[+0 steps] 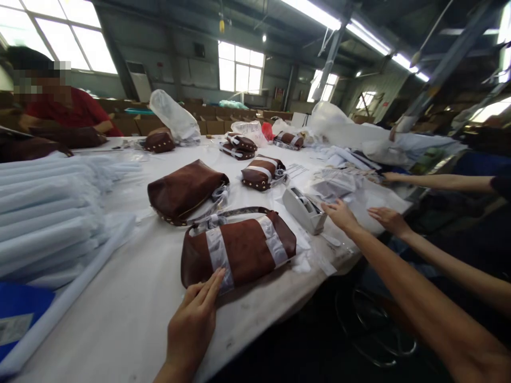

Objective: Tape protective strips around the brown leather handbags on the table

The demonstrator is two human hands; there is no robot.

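Observation:
A brown leather bag wrapped with two clear tape strips lies near the table's front edge. My left hand rests flat beside it, fingers stretched out, with the fingertips on the left tape strip. My right hand reaches out to the right, fingers extended and open, its fingertips at the grey tape dispenser. It holds nothing.
An unwrapped brown bag and several taped bags lie further back on the white table. Stacked white foam sheets fill the left. A co-worker's hands reach in from the right among plastic bags. A person in red sits at the far left.

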